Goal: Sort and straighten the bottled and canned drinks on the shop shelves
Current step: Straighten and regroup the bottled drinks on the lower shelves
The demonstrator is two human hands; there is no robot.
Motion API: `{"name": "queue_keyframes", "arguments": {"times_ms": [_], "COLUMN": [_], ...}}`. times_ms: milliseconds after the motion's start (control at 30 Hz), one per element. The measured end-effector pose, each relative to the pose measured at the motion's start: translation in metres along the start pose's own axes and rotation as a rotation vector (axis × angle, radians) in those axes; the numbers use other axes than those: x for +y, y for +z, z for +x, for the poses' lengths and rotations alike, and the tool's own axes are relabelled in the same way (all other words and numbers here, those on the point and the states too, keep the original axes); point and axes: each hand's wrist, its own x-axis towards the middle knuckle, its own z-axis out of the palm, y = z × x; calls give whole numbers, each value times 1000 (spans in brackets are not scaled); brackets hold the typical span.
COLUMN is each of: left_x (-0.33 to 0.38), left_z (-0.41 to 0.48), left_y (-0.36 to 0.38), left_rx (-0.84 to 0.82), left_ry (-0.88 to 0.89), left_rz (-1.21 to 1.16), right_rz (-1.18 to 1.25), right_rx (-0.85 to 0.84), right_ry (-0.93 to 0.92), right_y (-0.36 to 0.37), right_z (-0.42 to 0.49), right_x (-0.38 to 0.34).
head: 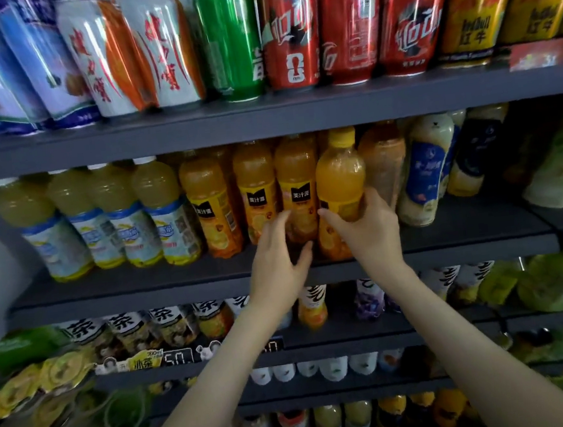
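The right hand [368, 230] is clamped on an orange juice bottle [338, 177] with a yellow cap. The thumb lies on the left side of the bottle and the other fingers go round its right side. This bottle is at the front of the middle shelf [142, 283], at the right end of a row of orange bottles [257, 188], just beside the last one of the row. It is nearly upright and comes a little nearer to the camera than its neighbours.

The left hand [278, 265] holds nothing. Its fingers are straight and a little spread, and they reach to the lower part of the neighbouring orange bottle [295, 177]. It cannot be told if they touch it. The two hands are near each other but apart.

To the left on the same shelf stand pale yellow bottles [77, 212] with white caps. To the right stands a milky bottle with a blue label [427, 168]. On the shelf above stand blue, white and orange cans, then a green can [229, 39], red cans [290, 33] and gold cans [474, 12]. The shelf below carries tea bottles [167, 324], which are blurred.
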Motion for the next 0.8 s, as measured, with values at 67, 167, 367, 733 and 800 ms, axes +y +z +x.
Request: {"name": "queue_keyframes", "arguments": {"times_ms": [67,167,367,733,800], "left_x": [-3,-4,-5,-7,-7], "left_z": [5,12,16,18,17], "left_y": [2,7,25,49,51], "left_rx": [34,72,108,131,138], "left_ry": [29,37,-25,-62,-50], "left_rz": [35,47,33,90,107], "right_rz": [-55,-100,-237,-177,-185], "right_rx": [42,53,90,22,-1], "right_ry": [20,33,3,-23,-10], "right_y": [10,15,28,38,39], "right_z": [2,0,-34,-26,-22], "right_x": [-1,-2,10,17,19]}}
